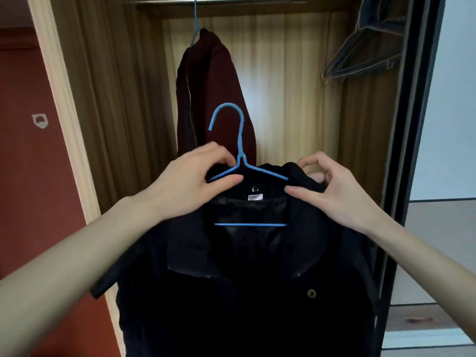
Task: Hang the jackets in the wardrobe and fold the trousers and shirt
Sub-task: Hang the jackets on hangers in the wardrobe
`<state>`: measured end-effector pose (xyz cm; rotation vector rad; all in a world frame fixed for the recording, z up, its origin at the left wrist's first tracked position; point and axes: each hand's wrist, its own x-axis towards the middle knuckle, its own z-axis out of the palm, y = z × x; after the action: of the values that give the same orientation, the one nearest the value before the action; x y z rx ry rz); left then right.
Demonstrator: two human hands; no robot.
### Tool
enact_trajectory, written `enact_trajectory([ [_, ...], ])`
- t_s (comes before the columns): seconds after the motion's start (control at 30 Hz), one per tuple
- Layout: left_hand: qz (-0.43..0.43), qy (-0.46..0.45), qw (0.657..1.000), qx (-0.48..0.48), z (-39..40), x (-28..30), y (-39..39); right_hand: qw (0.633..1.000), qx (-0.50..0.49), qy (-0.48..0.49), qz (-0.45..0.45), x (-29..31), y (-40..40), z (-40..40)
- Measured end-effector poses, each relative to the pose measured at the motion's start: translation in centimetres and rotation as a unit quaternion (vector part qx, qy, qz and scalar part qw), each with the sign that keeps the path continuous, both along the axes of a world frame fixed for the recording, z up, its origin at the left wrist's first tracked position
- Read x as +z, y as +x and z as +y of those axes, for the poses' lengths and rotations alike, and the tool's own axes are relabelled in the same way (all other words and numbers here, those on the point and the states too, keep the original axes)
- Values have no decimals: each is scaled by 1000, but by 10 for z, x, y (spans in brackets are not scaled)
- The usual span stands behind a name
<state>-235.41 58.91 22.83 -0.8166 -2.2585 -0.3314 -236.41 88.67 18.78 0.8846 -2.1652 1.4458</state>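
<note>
Count: we see two jackets and two blue hangers. One maroon jacket [213,99] already hangs inside the wardrobe [118,86] on its own blue hanger [195,24], hooked over the metal rail [231,0]. One black jacket [244,292] is held up in front of the open wardrobe, below and in front of the maroon one, with the second blue hanger [240,150] threaded into its neck; the hook stands free above the collar, and the lower bar shows across the lining. Upper right we note a bunch of dark empty hangers [360,60]; count not legible.

Hands: both forearms reach forward and up. Our left hand [190,181] pinches the hanger's left shoulder and collar between thumb and curled fingers. Our right hand [332,186] grips the collar's right side, thumb in front.
</note>
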Motion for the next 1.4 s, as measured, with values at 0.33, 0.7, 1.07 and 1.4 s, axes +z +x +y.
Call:
enact_trajectory([
  [0.33,-88,86,991,-54,3,-22,-25,976,10,199,92,-8,-6,25],
  [0.7,-112,53,990,-69,47,-19,-21,973,-53,175,142,-19,-14,16],
  [1.07,-43,122,991,-37,21,-40,-40,984,-86,131,87,-6,-1,43],
  [1.4,33,85,995,-48,56,-31,-31,930,-154,277,185,0,-5,60],
])
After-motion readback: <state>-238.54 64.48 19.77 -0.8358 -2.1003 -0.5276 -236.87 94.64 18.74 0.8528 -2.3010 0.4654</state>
